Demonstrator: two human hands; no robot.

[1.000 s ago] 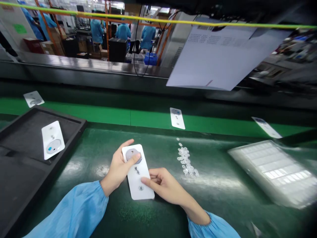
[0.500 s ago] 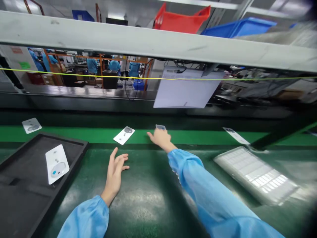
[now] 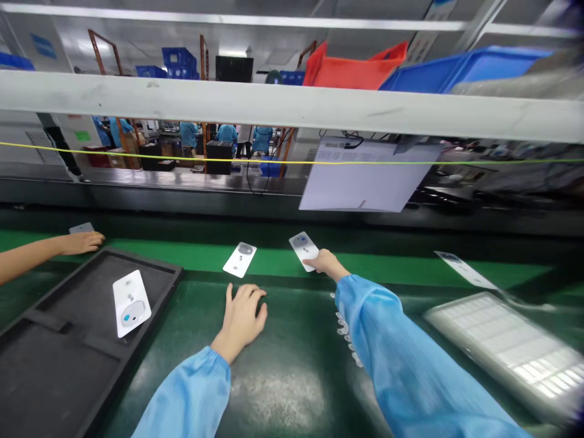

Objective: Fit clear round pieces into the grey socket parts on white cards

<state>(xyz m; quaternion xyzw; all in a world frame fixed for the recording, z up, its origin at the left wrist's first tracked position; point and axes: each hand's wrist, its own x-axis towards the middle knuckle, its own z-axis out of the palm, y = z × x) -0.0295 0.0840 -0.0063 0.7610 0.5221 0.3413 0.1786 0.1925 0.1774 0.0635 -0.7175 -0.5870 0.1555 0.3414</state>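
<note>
My right hand pinches the lower right corner of a white phone back cover, which has a round grey camera area and lies over the green strip. My left hand is open above the dark green surface, fingers spread and palm down. Just beyond its fingertips lies a second white phone back cover, apart from the hand. A row of small clear pieces runs beside my right sleeve and is partly hidden by it.
A black tray on the left carries another white cover. Another person's hand touches a cover at far left. On the right are a tilted cover and a wrapped white tray. A metal beam crosses above.
My right hand has shifted to the cover's lower right corner, uncovering most of it. My left hand has turned palm down. Another person's hand has entered at left. The view has tilted upward.
</note>
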